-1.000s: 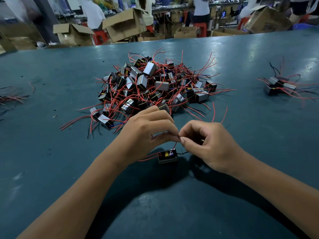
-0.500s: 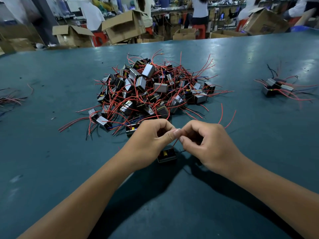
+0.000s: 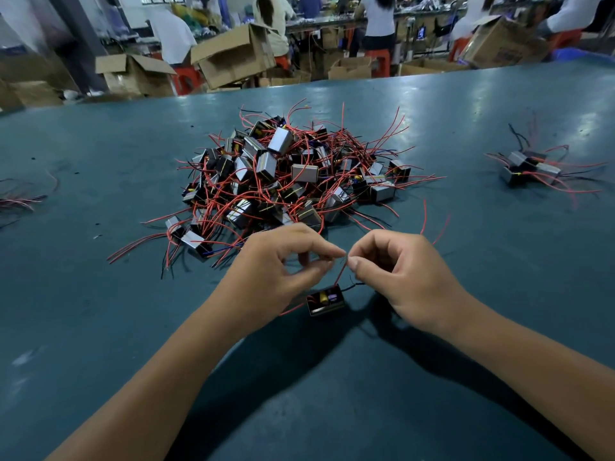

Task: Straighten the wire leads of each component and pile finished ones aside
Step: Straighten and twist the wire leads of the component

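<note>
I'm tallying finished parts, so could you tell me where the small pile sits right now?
The small pile lies far right on the table, well apart from the big heap at centre.

Teal bench [image 3: 100, 327], red and black wire leads [image 3: 339, 272], silver-grey and black components [image 3: 281, 141], brown cardboard boxes [image 3: 233, 58]

Blocked straight ahead of the hands by the big pile of components [image 3: 289, 181], red leads [image 3: 392, 128] splaying outward all round. Left open on the green table [image 3: 100, 311]: bare lanes either side of that pile. Bounded far right by a small pile [image 3: 529, 168], far left by loose wires [image 3: 20, 201].
</note>
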Demonstrator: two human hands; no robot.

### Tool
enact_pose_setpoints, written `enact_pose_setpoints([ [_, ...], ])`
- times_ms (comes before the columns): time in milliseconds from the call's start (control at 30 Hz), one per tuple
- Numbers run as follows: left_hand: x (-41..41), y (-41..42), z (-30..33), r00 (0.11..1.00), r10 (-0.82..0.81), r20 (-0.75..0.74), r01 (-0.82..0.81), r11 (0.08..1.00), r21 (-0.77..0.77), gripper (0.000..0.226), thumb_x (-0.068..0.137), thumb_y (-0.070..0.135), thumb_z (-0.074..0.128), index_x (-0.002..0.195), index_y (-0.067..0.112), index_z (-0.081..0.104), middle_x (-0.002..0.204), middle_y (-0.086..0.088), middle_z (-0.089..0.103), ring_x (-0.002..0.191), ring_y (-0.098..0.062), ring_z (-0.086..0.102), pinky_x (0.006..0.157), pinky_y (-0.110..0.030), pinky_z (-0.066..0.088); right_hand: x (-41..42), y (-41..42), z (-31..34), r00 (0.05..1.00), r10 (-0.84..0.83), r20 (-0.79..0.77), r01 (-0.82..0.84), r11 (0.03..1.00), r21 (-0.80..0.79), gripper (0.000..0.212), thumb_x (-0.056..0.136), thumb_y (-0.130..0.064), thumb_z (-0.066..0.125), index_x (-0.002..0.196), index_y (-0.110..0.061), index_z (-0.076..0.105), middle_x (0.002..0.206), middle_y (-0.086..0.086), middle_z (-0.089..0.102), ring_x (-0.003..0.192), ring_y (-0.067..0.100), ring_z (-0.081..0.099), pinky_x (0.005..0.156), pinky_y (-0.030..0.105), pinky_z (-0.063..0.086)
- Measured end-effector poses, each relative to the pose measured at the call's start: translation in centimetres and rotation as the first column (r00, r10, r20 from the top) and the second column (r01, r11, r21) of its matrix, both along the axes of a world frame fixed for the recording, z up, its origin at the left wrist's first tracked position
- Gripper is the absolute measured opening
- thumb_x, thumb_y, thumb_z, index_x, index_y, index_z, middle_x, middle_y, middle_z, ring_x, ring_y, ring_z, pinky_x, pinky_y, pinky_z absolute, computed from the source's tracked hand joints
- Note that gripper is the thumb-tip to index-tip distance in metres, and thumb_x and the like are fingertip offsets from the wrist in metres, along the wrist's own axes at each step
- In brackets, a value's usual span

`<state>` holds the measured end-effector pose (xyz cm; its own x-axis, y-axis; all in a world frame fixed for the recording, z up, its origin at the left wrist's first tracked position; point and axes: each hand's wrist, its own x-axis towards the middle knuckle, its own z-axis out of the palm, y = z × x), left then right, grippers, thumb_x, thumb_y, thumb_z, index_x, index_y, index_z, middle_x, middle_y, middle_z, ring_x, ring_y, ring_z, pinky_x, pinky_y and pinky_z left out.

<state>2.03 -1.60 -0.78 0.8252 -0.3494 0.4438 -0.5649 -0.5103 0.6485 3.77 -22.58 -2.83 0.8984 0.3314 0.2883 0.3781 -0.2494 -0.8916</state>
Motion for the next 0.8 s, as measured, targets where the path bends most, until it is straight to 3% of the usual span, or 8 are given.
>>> enact_pose_setpoints([
  [100,0.60,0.16,-0.08,0.941,-0.020,0.339,-0.045,0.982,0.183,0.019,0.087,0.011,0.076,0.105,0.016,0.079,0.097,0.001,0.069,0.088,-0.020,0.062,0.076,-0.044,0.051,0.05,-0.11,0.11,0.998,0.055,-0.026,-0.055,0.998,0.009,0.013,0.090,-0.012,0.068,0.079,-0.019,0.067,0.065,-0.004,0.063,0.061,0.008,0.054,0.060,0.026,0.045],
  [200,0.85,0.22,-0.17,0.878,-0.073,0.472,-0.060,0.964,0.259,0.013,0.091,0.022,0.074,0.101,0.018,0.080,0.094,0.001,0.069,0.083,-0.025,0.059,0.070,-0.047,0.048,-0.15,-0.06,0.25,0.992,0.112,-0.052,-0.110,0.993,0.047,0.009,0.088,-0.015,0.068,0.080,-0.017,0.068,0.066,0.002,0.063,0.063,0.010,0.053,0.061,0.028,0.045],
  [500,0.76,0.69,0.23,0.786,-0.151,0.599,-0.135,0.905,0.405,0.015,0.097,0.028,0.068,0.100,0.021,0.080,0.095,0.002,0.071,0.076,-0.025,0.058,0.065,-0.042,0.044,-0.43,-0.13,0.72,0.980,0.181,-0.086,-0.178,0.983,0.044,0.011,0.091,-0.003,0.066,0.083,-0.011,0.068,0.069,-0.004,0.065,0.064,0.010,0.056,0.063,0.025,0.047],
  [633,0.64,0.81,0.25,0.730,-0.190,0.657,-0.182,0.872,0.454,0.021,0.104,0.021,0.057,0.101,0.019,0.078,0.095,-0.001,0.070,0.079,-0.023,0.054,0.064,-0.038,0.044,-0.42,-0.01,0.84,0.980,0.183,-0.080,-0.181,0.983,0.032,0.013,0.092,-0.003,0.066,0.082,-0.013,0.067,0.071,0.001,0.065,0.065,0.013,0.055,0.064,0.032,0.047],
  [800,0.52,0.77,0.24,0.733,-0.190,0.653,-0.194,0.862,0.468,0.016,0.102,0.020,0.061,0.095,0.017,0.076,0.094,-0.004,0.068,0.079,-0.027,0.058,0.066,-0.042,0.048,-0.55,0.10,0.62,0.981,0.183,-0.062,-0.183,0.983,0.014,0.013,0.091,-0.009,0.067,0.081,-0.017,0.066,0.067,-0.003,0.062,0.062,0.009,0.052,0.060,0.024,0.044],
])
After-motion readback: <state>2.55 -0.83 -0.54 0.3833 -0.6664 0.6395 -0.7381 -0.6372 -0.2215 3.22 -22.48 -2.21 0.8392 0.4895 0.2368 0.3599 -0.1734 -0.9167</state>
